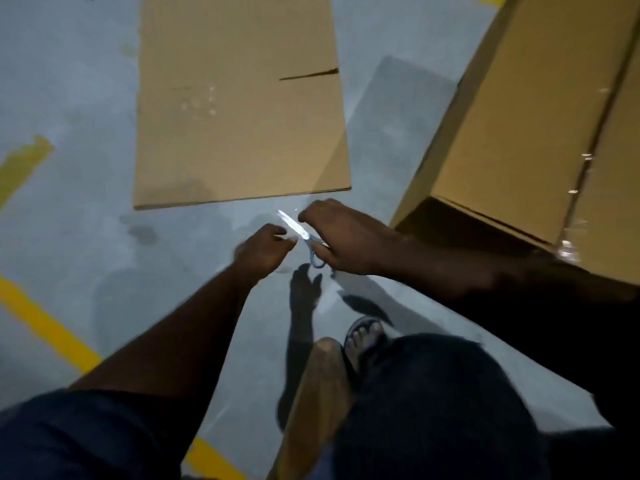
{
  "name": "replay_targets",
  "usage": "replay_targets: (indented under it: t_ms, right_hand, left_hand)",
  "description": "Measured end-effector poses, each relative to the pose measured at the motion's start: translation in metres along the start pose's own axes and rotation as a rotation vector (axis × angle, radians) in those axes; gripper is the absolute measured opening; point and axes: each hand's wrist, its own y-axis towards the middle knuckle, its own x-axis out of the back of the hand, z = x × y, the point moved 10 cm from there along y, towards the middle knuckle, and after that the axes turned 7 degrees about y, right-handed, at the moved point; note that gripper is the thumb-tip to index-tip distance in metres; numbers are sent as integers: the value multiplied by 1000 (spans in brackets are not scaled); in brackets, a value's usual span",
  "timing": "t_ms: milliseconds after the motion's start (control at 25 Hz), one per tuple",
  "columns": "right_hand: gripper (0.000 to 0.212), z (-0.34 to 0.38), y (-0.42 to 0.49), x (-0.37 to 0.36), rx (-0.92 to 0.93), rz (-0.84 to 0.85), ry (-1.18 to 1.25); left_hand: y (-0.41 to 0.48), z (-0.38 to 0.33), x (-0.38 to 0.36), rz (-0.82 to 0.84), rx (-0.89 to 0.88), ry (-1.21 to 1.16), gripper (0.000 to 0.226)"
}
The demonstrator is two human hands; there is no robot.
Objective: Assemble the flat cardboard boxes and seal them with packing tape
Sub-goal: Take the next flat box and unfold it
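Flat cardboard box (239, 109) lies on the grey floor (69, 81), ahead of both hands, with its near edge just beyond them. Material: brown corrugated board, matt, rectangular, with one flap slot cut in from the right edge. Expect it to be light and stiff across the panels but ready to fold along the score lines. Its broad area will likely make it sag if lifted by one corner. Take hold at two opposite edges, then press them toward each other to open the sleeve. Board edges probably dent easily.

Assembled box (519, 116) stands at the right, apart from the flat one, with floor between them. Glossy clear tape (585, 161) runs along its centre seam and over the near edge.

Right hand (346, 237) grips the scissors (299, 232) by the handles, with the bright metal blades pointing toward the flat box. Left hand (265, 251) sits just beside the blades with fingers curled. Whether it pinches anything cannot be told. Keep fingers clear of the blades.
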Motion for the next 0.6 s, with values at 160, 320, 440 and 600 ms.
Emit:
replay_targets:
  t_ms: [160, 320, 440, 600]
  right_hand:
    - [50, -55, 54, -110, -203, 273, 70]
    - [52, -96, 83, -182, -289, 403, 85]
    - [58, -123, 100, -230, -364, 462, 87]
    - [63, -125, 115, -277, -306, 421, 154]
  left_hand:
    - [40, 98, -12, -23, 82, 155, 53]
    - [83, 138, -33, -91, 3, 229, 81]
    - [109, 142, -44, -115, -72, 466, 85]
    - [123, 139, -47, -185, -209, 551, 65]
